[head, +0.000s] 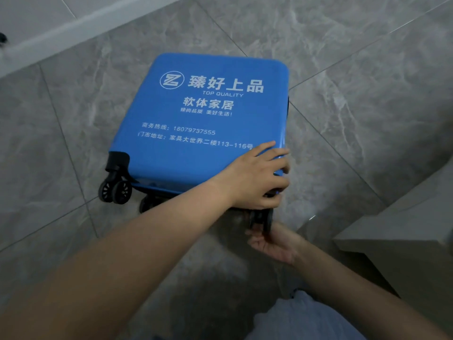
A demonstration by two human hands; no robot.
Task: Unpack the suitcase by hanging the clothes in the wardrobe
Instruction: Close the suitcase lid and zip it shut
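A blue hard-shell suitcase [196,114] with white printed lettering lies flat and closed on the grey tiled floor, its black wheels [115,191] pointing toward me. My left hand [257,177] reaches across and grips the near right corner of the suitcase, fingers curled over the edge. My right hand [274,244] is just below that corner, palm turned up, its fingers at the black wheel [262,220] there and partly hidden by it. No clothes and no wardrobe are in view.
A pale piece of furniture [397,231] with a stepped edge stands close on the right. A white skirting board [61,30] runs along the far left. My knee in light fabric [294,320] is at the bottom. Grey marble-look tiles [343,69] surround the suitcase.
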